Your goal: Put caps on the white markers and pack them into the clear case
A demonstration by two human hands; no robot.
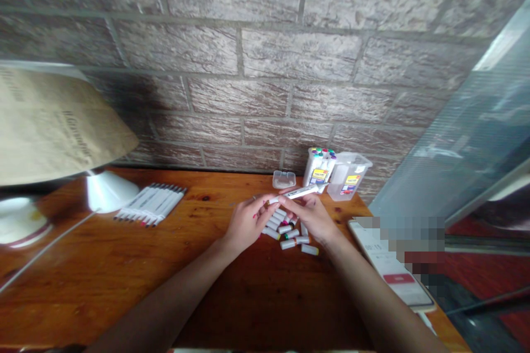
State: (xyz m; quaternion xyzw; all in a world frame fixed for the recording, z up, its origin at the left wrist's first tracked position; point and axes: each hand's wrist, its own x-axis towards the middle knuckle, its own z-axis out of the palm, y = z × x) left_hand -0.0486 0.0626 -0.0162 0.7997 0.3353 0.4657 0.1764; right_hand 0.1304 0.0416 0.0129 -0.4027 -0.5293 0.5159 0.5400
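Both of my hands meet over the middle of a wooden table (124, 270). My right hand (312, 215) pinches a white marker (296, 193) that lies level, its tip pointing right. My left hand (248, 220) has its fingers closed at the marker's left end. Under the hands lies a heap of several loose marker caps (290, 234). A clear box (318, 168) holding upright markers with coloured ends stands just behind, by the wall.
A row of several white markers (151, 204) lies at the left. A clear empty tub (348, 175) and a small lid (284, 178) sit by the brick wall. A white lamp base (107, 190) stands left; a phone (393, 265) lies right, near the table's edge.
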